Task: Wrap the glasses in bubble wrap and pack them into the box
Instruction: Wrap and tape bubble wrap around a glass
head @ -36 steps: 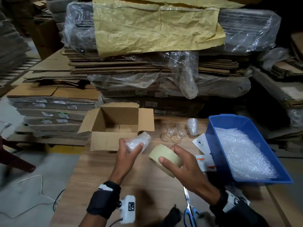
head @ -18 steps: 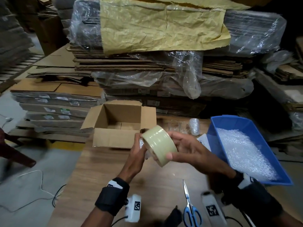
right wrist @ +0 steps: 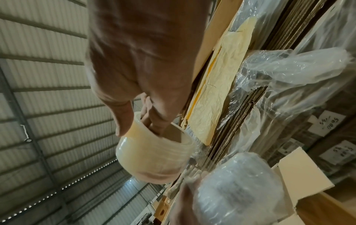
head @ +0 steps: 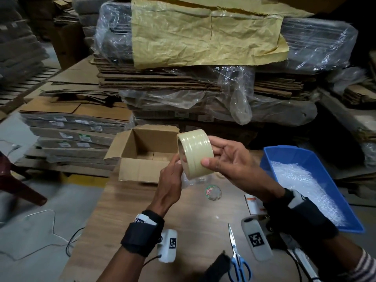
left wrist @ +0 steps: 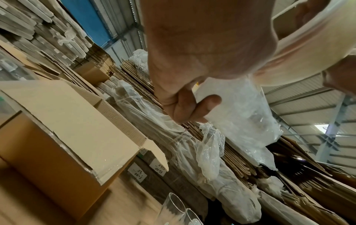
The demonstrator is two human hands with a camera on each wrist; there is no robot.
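Right hand (head: 230,161): holding up the tape roll (head: 195,152), fingers inside.
Left hand (head: 171,180): gripping the wrapped glass (right wrist: 237,187).
Box (head: 142,157): sitting open, far left.
Labels: writing looks like "5008".

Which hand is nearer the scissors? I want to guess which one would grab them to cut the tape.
Right. The scissors lie on the table below the right hand, which holds the tape roll; the left hand is farther to their left.

Warehouse setting: a wooden bench (head: 126,216) over grey concrete floor (head: 40,200), flattened cardboard stacks (head: 183,82) under plastic sheeting behind, and a corrugated metal roof (right wrist: 48,76) overhead.
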